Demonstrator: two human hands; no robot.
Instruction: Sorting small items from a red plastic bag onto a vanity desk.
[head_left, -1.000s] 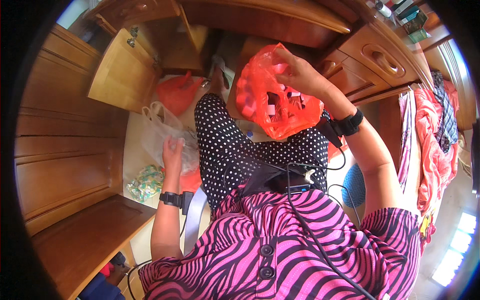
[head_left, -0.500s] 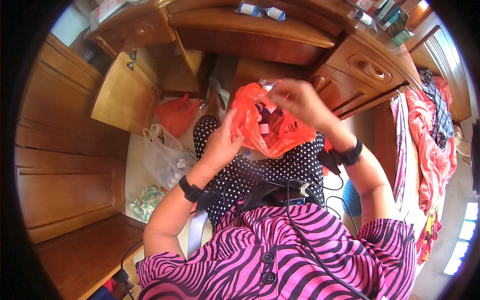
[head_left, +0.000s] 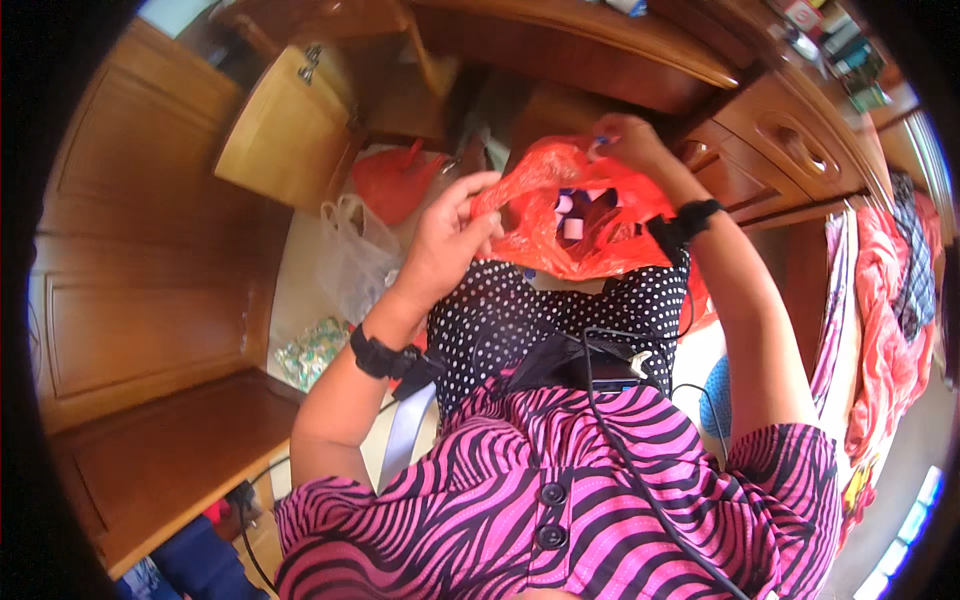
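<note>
A red plastic bag rests open on my lap, over black trousers with white dots. Inside it lie several small spools, pink and dark purple, partly covered by folds of the bag. My left hand grips the bag's left rim between thumb and fingers. At the bag's far side, my right hand is closed in a pinch and slightly blurred. A small blue bit shows at its fingertips, too small to name.
To the left, a cabinet door stands open. A second red bag, a whitish plastic bag and a green patterned bundle lie on the floor. Dark cables hang across my front. Clothes are heaped at the right.
My right hand has moved up and right from the bag's mouth to its far edge. My left hand has closed on the left rim. The whole view has shifted slightly.
</note>
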